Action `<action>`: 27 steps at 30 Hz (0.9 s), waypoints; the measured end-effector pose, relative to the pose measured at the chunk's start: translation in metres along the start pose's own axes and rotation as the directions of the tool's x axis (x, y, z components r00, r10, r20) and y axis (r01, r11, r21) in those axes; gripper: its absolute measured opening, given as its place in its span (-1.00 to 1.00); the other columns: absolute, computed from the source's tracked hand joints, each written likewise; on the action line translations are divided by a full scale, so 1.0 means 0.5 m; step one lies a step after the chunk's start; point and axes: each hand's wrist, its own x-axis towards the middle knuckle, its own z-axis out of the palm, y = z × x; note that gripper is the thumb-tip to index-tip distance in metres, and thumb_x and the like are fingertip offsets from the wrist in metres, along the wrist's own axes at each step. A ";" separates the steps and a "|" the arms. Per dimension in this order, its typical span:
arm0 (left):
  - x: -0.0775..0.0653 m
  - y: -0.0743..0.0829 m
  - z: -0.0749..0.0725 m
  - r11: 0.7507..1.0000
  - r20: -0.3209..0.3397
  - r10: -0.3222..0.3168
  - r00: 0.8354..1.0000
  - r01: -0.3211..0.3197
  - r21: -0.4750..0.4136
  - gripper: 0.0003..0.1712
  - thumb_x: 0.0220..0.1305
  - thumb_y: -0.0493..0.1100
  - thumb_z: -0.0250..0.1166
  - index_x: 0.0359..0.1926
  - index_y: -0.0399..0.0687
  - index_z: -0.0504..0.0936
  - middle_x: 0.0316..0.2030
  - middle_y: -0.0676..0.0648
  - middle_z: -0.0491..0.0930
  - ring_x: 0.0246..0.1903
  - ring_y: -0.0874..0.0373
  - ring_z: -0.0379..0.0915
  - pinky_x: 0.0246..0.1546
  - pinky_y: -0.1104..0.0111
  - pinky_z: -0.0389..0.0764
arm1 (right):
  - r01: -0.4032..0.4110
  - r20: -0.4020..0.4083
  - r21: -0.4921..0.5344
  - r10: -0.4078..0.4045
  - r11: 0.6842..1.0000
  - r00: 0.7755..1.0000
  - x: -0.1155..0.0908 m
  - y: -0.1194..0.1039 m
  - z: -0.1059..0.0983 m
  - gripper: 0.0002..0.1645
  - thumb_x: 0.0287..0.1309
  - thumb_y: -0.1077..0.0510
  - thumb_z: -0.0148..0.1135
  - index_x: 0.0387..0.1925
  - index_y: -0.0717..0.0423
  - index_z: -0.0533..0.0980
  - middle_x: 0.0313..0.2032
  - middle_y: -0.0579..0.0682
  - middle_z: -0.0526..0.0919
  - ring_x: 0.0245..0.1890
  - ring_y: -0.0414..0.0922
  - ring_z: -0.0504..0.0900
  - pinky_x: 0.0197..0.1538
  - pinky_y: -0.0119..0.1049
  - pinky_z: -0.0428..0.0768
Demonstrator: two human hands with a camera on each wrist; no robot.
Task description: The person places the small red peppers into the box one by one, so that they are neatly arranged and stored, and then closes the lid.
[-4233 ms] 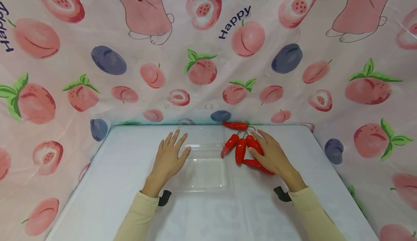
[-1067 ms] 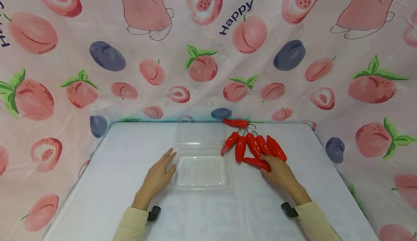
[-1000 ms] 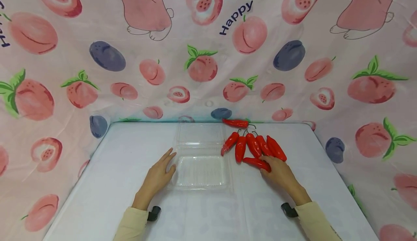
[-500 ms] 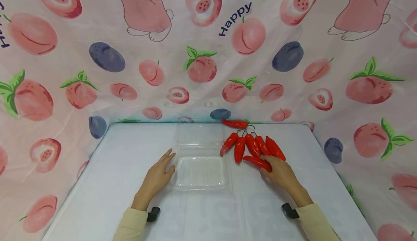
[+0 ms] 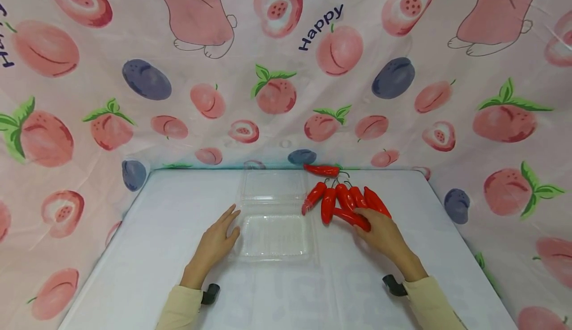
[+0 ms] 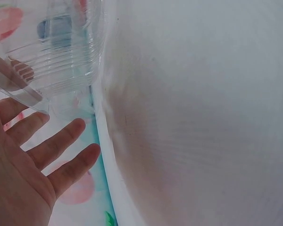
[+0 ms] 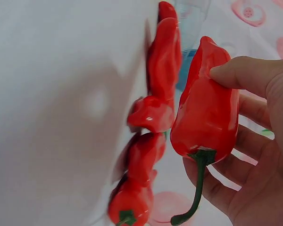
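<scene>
My right hand (image 5: 383, 233) pinches a red chili pepper (image 7: 205, 113) between thumb and fingers; its green stem hangs free in the right wrist view. The held pepper is just in front of the other red peppers (image 5: 328, 205), which lie fanned out on the table. Left of them stands a clear plastic clamshell box (image 5: 274, 259), its lid (image 5: 273, 183) folded back toward the wall. My left hand (image 5: 214, 243) is at the box's left edge with fingers extended. In the left wrist view some of its fingers show through the clear plastic.
One red pepper (image 5: 322, 170) lies across the table's back edge, behind the others. The leftmost pepper (image 5: 314, 198) lies close against the box's right side. A fruit-print cloth (image 5: 277, 92) hangs behind the white table (image 5: 174, 211).
Since the oldest frame, my left hand has drawn back to the box's left side. My right hand has come nearer and taken hold of the front pepper, raising it slightly in the last half second.
</scene>
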 end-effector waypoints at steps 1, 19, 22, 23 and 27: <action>0.000 0.000 0.000 1.000 0.002 -0.005 1.000 0.005 -0.001 -0.42 0.36 -0.08 0.17 0.38 0.00 0.40 0.48 0.00 0.22 0.30 -0.19 0.39 0.21 -0.13 0.48 | 0.010 -0.005 0.002 -0.010 1.000 1.000 0.002 -0.003 -0.002 -0.32 -0.01 0.07 0.50 0.18 0.08 0.53 0.07 0.11 0.66 0.06 0.10 0.60 -0.03 0.04 0.72; 0.001 -0.001 0.001 1.000 -0.008 0.003 1.000 -0.003 0.003 -0.43 0.35 -0.08 0.17 0.37 -0.01 0.41 0.47 -0.02 0.24 0.29 -0.19 0.40 0.18 -0.13 0.51 | 0.055 -0.039 0.090 -0.052 0.994 0.998 0.033 -0.059 -0.011 -0.38 0.04 0.08 0.45 0.18 0.04 0.53 0.05 0.06 0.68 -0.05 0.02 0.62 -0.08 -0.02 0.73; 0.000 0.000 0.001 1.000 -0.015 0.005 1.000 -0.005 0.000 -0.43 0.35 -0.09 0.18 0.37 -0.01 0.42 0.47 -0.02 0.25 0.29 -0.19 0.40 0.18 -0.13 0.50 | 0.044 -0.020 0.109 -0.042 0.993 0.999 0.038 -0.068 -0.011 -0.37 0.06 0.06 0.44 0.20 0.03 0.52 0.08 0.06 0.67 -0.02 0.02 0.61 -0.05 0.00 0.72; 0.001 -0.001 0.001 1.000 -0.016 0.004 1.000 -0.004 -0.002 -0.43 0.35 -0.09 0.18 0.37 -0.01 0.42 0.47 -0.02 0.25 0.29 -0.19 0.41 0.18 -0.13 0.51 | 0.041 -0.015 0.116 -0.039 0.992 0.999 0.039 -0.071 -0.012 -0.37 0.06 0.05 0.44 0.20 0.03 0.51 0.09 0.05 0.66 0.01 0.03 0.60 -0.03 0.02 0.71; 0.001 -0.002 0.002 1.000 -0.014 0.001 1.000 -0.001 -0.005 -0.43 0.35 -0.09 0.19 0.36 -0.01 0.42 0.47 -0.02 0.25 0.28 -0.19 0.41 0.18 -0.13 0.51 | 0.035 -0.005 0.145 -0.035 0.989 0.999 0.044 -0.080 -0.008 -0.37 0.07 0.04 0.44 0.21 0.01 0.52 0.11 0.04 0.65 0.07 0.05 0.59 0.03 0.05 0.69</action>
